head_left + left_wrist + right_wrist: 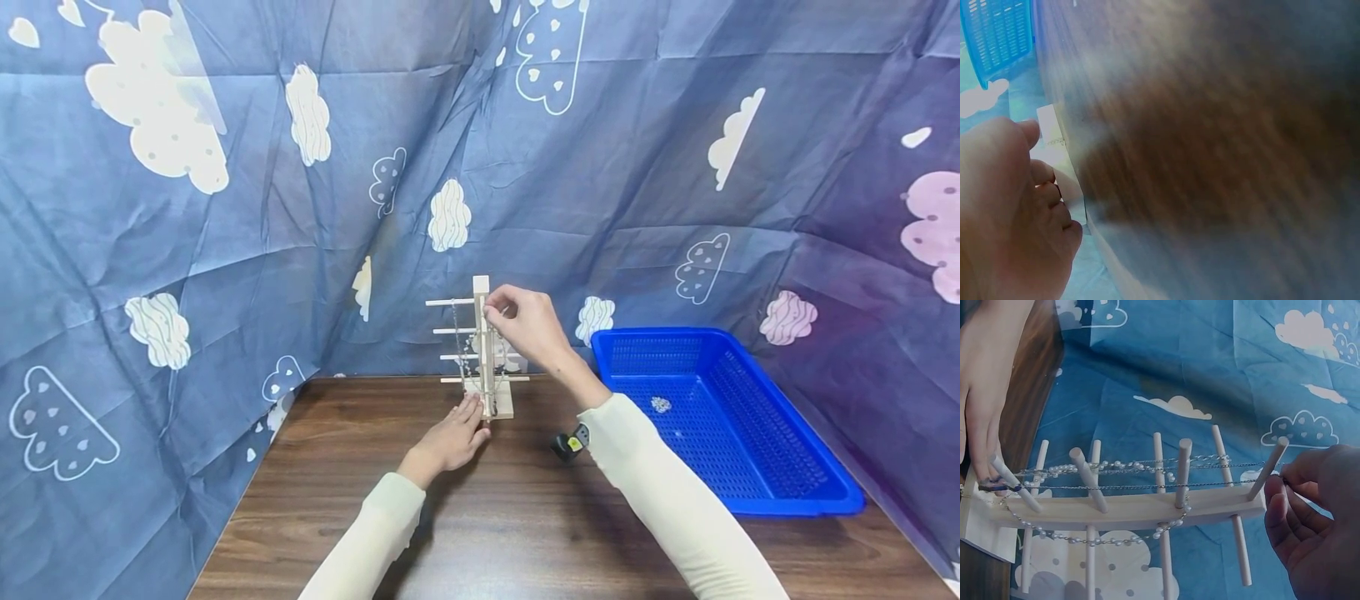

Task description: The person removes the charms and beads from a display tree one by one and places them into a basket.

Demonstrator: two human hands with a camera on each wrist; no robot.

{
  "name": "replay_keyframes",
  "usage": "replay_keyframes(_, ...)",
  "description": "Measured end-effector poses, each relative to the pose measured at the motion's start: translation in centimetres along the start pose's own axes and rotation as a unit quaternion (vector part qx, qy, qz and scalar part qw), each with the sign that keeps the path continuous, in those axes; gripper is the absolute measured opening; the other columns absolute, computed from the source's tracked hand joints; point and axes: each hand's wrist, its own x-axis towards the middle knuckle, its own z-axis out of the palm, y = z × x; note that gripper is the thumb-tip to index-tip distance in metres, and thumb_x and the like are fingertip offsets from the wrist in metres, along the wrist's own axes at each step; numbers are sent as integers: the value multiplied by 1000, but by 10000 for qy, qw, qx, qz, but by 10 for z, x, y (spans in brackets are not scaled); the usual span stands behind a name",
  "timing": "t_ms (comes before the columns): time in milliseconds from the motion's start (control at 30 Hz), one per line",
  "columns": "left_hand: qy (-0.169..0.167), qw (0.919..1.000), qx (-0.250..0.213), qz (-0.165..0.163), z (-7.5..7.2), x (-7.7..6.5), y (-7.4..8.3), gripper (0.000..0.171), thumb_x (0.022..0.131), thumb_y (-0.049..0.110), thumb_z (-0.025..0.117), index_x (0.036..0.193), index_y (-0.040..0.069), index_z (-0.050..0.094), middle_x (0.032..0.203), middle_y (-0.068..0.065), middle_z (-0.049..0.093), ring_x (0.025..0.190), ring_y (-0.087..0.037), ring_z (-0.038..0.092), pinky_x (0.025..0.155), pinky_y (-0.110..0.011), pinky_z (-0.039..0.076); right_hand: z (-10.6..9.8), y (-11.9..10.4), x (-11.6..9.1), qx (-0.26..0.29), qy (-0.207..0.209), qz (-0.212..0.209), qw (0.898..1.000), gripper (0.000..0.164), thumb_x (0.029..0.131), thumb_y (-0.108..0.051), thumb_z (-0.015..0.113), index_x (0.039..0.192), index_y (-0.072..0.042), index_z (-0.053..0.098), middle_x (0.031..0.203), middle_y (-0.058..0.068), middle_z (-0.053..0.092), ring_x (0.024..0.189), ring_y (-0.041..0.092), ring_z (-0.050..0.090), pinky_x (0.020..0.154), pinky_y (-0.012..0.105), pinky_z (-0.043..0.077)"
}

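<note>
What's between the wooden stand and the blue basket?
In the head view, the right forearm crosses between the wooden stand and the blue basket, with a black device beside it. Brown tabletop shows below.

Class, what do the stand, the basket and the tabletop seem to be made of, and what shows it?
Stand: probably unpainted wood, matt, pale cream all over.
Basket: likely moulded plastic, smooth, evenly blue, with regular slots.
Tabletop: dark streaky grain, slight sheen; wood or a wood-look surface, can't tell.

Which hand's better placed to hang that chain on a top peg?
Likely the right hand: its fingers pinch the chain beside a top peg, while the left hand is at the stand's base.
</note>
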Motion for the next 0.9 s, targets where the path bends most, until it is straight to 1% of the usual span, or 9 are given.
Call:
replay_keyframes(233,77,10000,-16,26,-1,0,-1,64,116,35,38,165,-5,30,176,-22,22,165,-36,22,135,-49,26,-4,-8,0,40,-14,-167,9999,10,98,-16,72,102,-12,79,91,4,79,75,18,68,70,30,55)
replay_keyframes(467,181,9998,-50,109,-2,-1,-1,64,116,35,37,164,-7,31,175,-23,23,165,-37,23,135,-49,27,-7,-15,-1,195,-41,-328,9993,10,98,-16,73,103,-11,79,91,4,79,77,17,69,72,29,56)
replay_keyframes(667,204,9997,-124,102,1,-1,-1,63,115,33,41,163,-6,33,175,-24,24,164,-38,25,134,-51,28,-10,-21,-2,255,-17,-478,9985,7,98,-15,75,101,-11,79,90,4,79,78,18,70,76,31,59)
replay_keyframes(900,177,9998,-93,82,2,0,-2,63,115,34,41,164,-6,33,175,-23,25,164,-37,25,134,-51,28,-11,-27,-5,210,-58,-597,9980,7,98,-14,74,100,-10,79,87,3,79,76,16,70,74,30,59)
